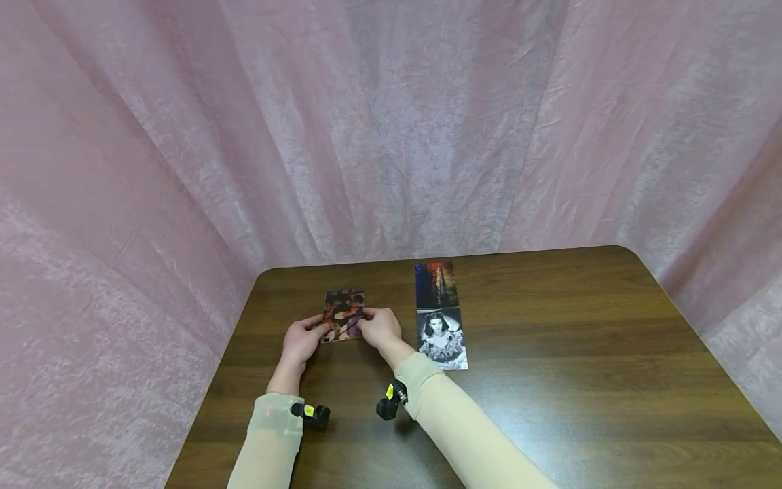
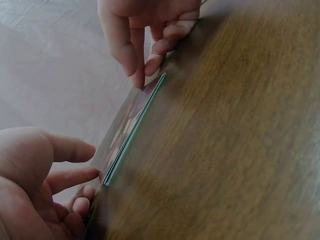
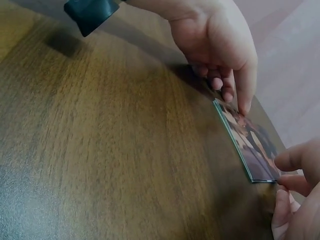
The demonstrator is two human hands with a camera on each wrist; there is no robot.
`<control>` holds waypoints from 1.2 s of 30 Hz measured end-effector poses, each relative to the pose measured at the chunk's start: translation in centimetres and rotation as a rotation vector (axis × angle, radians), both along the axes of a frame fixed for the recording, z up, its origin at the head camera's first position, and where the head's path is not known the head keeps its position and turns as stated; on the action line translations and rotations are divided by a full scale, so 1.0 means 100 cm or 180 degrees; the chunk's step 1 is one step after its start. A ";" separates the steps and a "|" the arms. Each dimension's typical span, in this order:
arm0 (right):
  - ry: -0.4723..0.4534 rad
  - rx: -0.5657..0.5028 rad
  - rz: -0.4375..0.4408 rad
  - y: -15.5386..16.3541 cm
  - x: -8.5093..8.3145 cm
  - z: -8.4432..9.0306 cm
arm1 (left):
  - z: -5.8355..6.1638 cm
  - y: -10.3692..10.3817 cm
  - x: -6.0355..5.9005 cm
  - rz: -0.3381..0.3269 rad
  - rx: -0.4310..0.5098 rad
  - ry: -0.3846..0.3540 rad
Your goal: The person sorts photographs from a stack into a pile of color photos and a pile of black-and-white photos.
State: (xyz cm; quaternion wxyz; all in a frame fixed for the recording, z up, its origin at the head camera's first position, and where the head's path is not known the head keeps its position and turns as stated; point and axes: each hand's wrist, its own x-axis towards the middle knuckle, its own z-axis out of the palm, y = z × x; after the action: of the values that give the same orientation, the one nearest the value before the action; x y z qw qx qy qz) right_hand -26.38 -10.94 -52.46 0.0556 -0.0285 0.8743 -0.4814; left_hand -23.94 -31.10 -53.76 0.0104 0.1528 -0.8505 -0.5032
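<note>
The fingers (image 2: 84, 150) of the left hand (image 1: 301, 341) and those of the right hand (image 1: 380, 327) pinch the two near corners of a thin stack of photo cards (image 1: 343, 314) — thumb over, fingertips at the edge, each hand curled lightly round its corner. The stack lies flat on the dark wooden bench (image 1: 550, 380), toward its far left part, face up; the wrist views show several card edges squared one on another.

The likely trouble, as I judge it, is the stack fanning or sliding: the cards are slick and thin, the bench looks smooth, and a pinch that catches only the top card would leave the rest behind or skew them. Lifting from the corners alone could also bend the cards.

Just right of the right hand lie two more photos, end to end and touching — a colour picture (image 1: 436, 284) farther off and a black-and-white portrait (image 1: 442, 339) nearer. The portrait sits close beside the right wrist, so a sweep of that sleeve (image 1: 440, 414) could nudge it. Pink cloth (image 1: 391, 122) hangs behind and to both sides of the bench.
</note>
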 end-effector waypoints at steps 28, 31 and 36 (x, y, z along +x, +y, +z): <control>-0.0284 -0.0682 -0.0079 0.007 0.002 0.001 | 0.002 0.001 0.006 0.0264 0.0408 0.0177; -0.0321 -0.0821 -0.0113 0.009 0.003 -0.001 | 0.004 0.003 0.007 0.0265 0.0417 0.0163; -0.0331 -0.1169 -0.0064 0.013 0.003 -0.004 | 0.004 0.007 0.009 0.0388 0.0331 0.0293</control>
State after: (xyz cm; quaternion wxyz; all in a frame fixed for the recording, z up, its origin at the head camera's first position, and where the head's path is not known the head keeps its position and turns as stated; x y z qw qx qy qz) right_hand -26.11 -9.65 -52.88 0.0898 -0.0046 0.7679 -0.6342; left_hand -23.01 -30.40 -53.35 0.0722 0.1813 -0.8109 -0.5516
